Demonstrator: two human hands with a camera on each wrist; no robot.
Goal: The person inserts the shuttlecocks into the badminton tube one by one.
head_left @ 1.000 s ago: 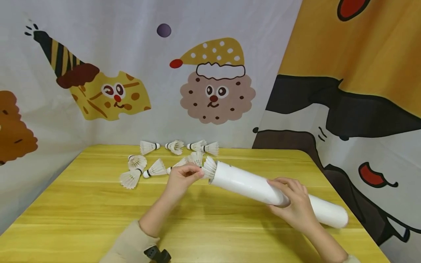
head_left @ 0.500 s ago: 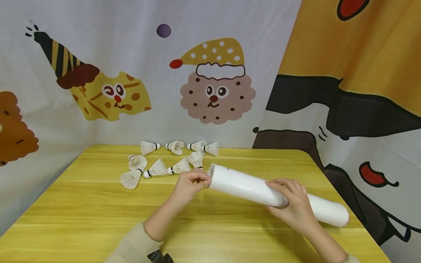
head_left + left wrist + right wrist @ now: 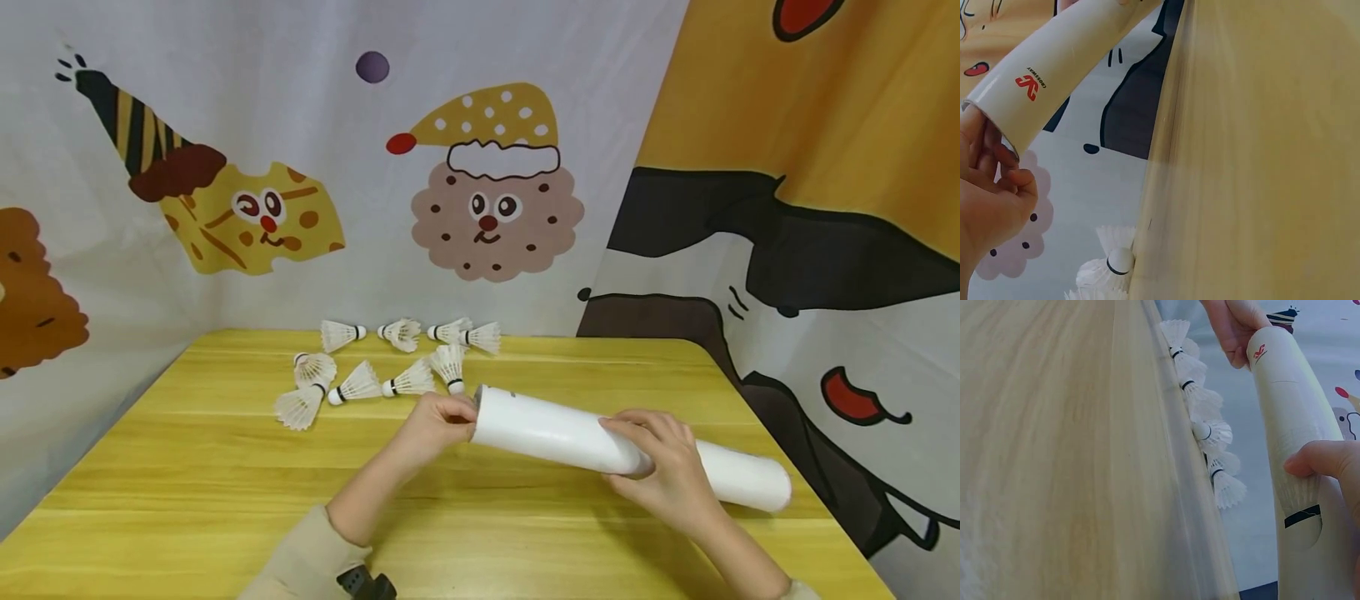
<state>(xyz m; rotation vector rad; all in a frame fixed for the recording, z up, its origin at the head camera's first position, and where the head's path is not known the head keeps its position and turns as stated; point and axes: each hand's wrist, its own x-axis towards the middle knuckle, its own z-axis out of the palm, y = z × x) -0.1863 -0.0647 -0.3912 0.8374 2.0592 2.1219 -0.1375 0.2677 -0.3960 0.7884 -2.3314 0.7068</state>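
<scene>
A long white tube [image 3: 562, 429], with a red logo near its mouth, is held tilted over the table, its mouth to the left. My right hand [image 3: 667, 458] grips it around the middle. In the right wrist view, a shuttlecock with a black band [image 3: 1304, 522] shows through the tube's side below the right thumb. The left hand [image 3: 438, 421] has its thumb and front fingers inside the tube's mouth. Its other fingers are curled under the rim in the left wrist view. Its fingertips are hidden in the tube, so I cannot tell whether they still pinch a shuttlecock.
Several white shuttlecocks lie loosely toward the back left of the wooden table [image 3: 450, 525], with one shuttlecock [image 3: 450, 367] just behind the tube's mouth. A second white tube [image 3: 746, 475] shows beyond the right hand. A printed curtain [image 3: 300, 100] hangs behind the table.
The shuttlecock in my left fingers has gone feathers first into the tube, out of sight. The left fingertips followed it in. The tube's mouth has dipped a little; the right grip stays.
</scene>
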